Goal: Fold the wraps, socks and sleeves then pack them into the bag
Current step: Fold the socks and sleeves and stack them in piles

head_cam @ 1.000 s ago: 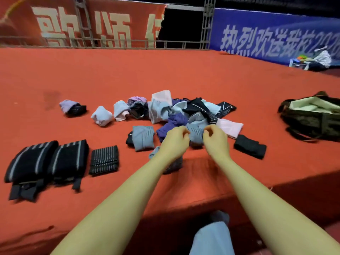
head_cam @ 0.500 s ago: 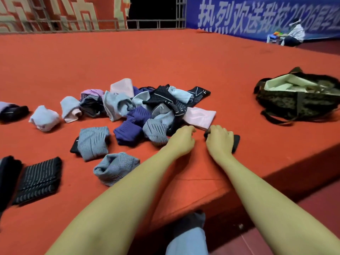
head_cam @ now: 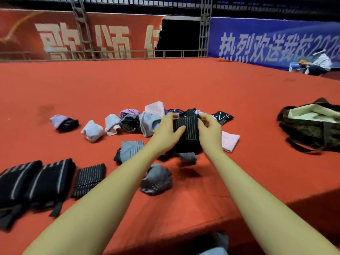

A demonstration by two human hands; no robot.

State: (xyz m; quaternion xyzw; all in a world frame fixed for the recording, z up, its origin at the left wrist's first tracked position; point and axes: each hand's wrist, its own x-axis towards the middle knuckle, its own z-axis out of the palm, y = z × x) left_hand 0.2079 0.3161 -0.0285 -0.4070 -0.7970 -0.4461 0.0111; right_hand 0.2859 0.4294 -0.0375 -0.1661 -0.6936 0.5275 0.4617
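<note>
Sleeve (head_cam: 186, 133), the black one with thin pale stripes, is up off the red mat (head_cam: 184, 80) right now, held over the jumble of socks (head_cam: 147, 120). Left hand (head_cam: 166, 134) has it by its left edge, thumb across the front and fingers curled behind; right hand (head_cam: 209, 130) pinches the upper right corner. So it looks like the folding step for this piece, not packing yet. It hangs roughly upright, long axis running top to bottom, stripes running the same way, flat face toward the camera. Next I'd guess it needs doubling over, then laying down beside the folded black pieces (head_cam: 88, 179) at the left. Bag (head_cam: 312, 126) sits open, well apart on the right.
</note>
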